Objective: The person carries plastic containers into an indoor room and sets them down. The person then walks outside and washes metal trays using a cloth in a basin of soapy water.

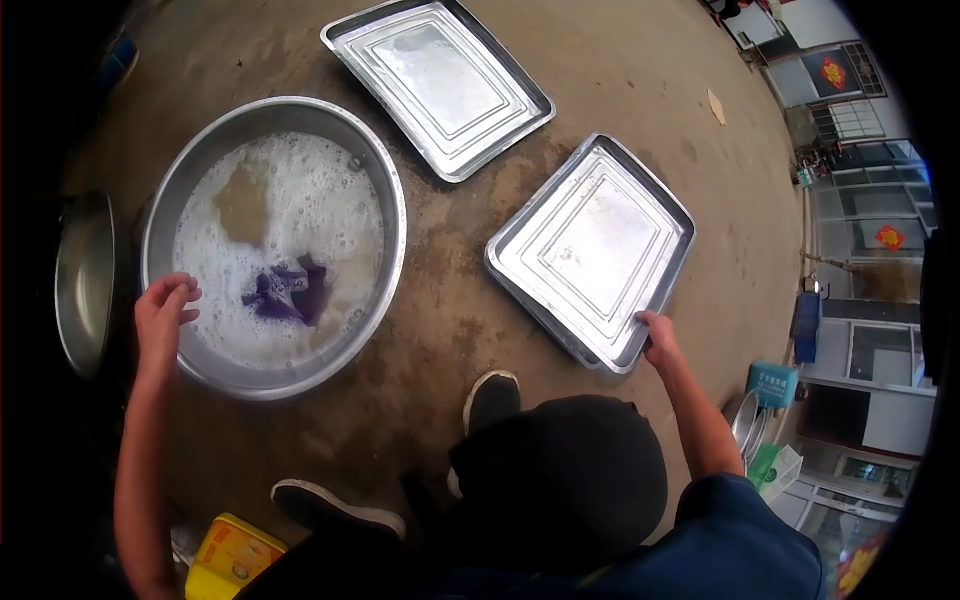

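My right hand (660, 338) grips the near right corner of a rectangular metal tray (605, 240), thumb on the rim and the other fingers hidden beneath. Part of another rim shows under this tray's lower edge. My left hand (165, 312) is at the left rim of a large round metal basin (393, 250), fingers loosely bent and apart, with nothing in them. White foam covers much of the basin's cloudy water. A dark purple cloth (290, 292), partly sunk, floats in it.
A second metal tray (440, 85) lies on the wet concrete ground beyond. Left of the basin stands a metal bowl (85, 285). A yellow container (235, 555) is near my feet. Basins (745, 420) and a teal box (772, 384) are at the right, by a building.
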Tool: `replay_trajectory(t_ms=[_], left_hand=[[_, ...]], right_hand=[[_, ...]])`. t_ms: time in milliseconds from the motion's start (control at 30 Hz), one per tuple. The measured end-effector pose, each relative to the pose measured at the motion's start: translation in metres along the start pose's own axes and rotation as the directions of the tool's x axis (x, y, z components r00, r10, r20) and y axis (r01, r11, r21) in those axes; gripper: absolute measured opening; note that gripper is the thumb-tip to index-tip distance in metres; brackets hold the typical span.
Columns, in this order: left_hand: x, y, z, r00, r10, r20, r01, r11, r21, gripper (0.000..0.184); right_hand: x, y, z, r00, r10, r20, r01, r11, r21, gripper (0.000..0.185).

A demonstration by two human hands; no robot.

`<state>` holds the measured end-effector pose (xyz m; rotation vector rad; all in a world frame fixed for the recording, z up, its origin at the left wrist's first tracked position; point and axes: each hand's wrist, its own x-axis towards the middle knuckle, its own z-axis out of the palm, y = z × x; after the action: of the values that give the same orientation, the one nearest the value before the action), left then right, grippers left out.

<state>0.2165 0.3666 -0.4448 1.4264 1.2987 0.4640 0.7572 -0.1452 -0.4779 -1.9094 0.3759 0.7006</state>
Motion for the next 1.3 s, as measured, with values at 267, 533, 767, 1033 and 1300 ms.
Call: replay_trajectory(t_ms=[267, 533, 767, 1033, 1300], left_hand=[[-0.012, 0.025, 0.02, 0.991, 0.067, 0.114, -0.062, 0.997, -0.049, 0.019], [-0.057, 0.09, 0.099, 0.842, 0.11, 0.529, -0.029, 0.987, -0.159, 0.051], [-0.088, 0.106, 0.087, 0.979, 0.004, 0.204, 0.132, 0.75, -0.648, 0.058], [-0.084, 0.07, -0.131, 0.992, -0.058, -0.114, -0.012, 0.842, -0.539, 0.044], [-0.092, 0.111, -0.184, 0.983, 0.01, -0.185, -0.053, 0.973, -0.227, 0.042]], right_hand=[[-0.028, -0.029, 0.015, 0.988, -0.078, 0.134, 0.04, 0.963, 0.266, 0.041], [-0.094, -0.085, 0.201, 0.868, -0.407, 0.286, 0.255, 0.858, 0.447, 0.033], [-0.227, -0.076, 0.348, 0.629, -0.424, 0.651, 0.273, 0.905, 0.326, 0.025], [-0.238, -0.05, 0.383, -0.241, 0.081, 0.967, 0.861, 0.477, 0.175, 0.037], [-0.197, -0.075, 0.444, -0.002, 0.229, 0.973, 0.983, -0.176, 0.043, 0.022]])
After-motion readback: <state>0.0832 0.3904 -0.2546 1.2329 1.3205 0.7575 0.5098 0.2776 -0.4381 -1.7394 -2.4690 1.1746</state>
